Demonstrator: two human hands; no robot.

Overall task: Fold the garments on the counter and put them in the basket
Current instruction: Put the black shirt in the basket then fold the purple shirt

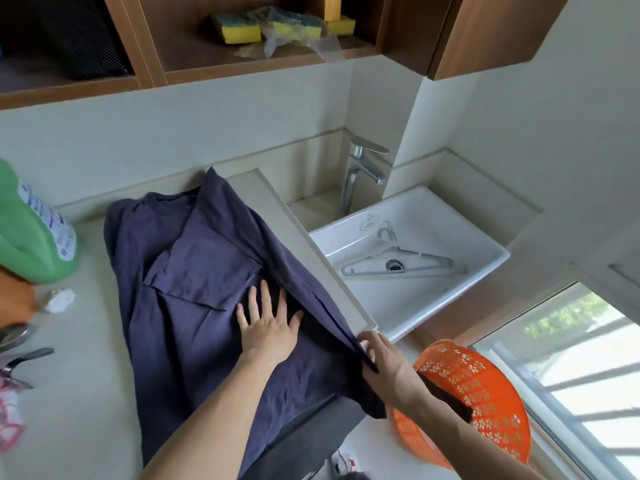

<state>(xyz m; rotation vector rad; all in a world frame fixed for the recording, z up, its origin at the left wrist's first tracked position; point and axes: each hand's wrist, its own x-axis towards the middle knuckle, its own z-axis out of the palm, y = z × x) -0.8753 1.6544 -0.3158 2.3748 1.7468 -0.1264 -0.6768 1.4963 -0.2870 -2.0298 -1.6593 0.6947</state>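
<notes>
**Navy shirt mid-fold, running out of counter on the sink side**

The navy shirt (194, 306) is spread across the counter (86, 375), collar toward the back wall. Its bottom end hangs off the front edge, down toward me.

My left hand (268, 327) lies flat on the middle of the shirt, palm down, fingers straight and spread apart, just pressing the cloth. My right hand (381, 358) is at the front right corner of the counter, with thumb and fingers pinched on the shirt's right edge. That whole side is lifted into a long ridge running back toward the wall.

Room-wise, the right is tight. The raised ledge (311, 251) runs right along the lifted side of the shirt. Just past it the counter drops into the white sink (498, 258), where a grey hanger (415, 259) lies over the drain, with the tap (360, 168) behind it.

The left has more bare counter. A green bottle (31, 237) sits near the back and a crumpled white scrap (60, 299) lies in front of it, both clear of the shirt.

The orange basket (485, 393) is low on my right, just beside my right forearm, by the window. Something dark is already inside it, but I can't tell what.
</notes>
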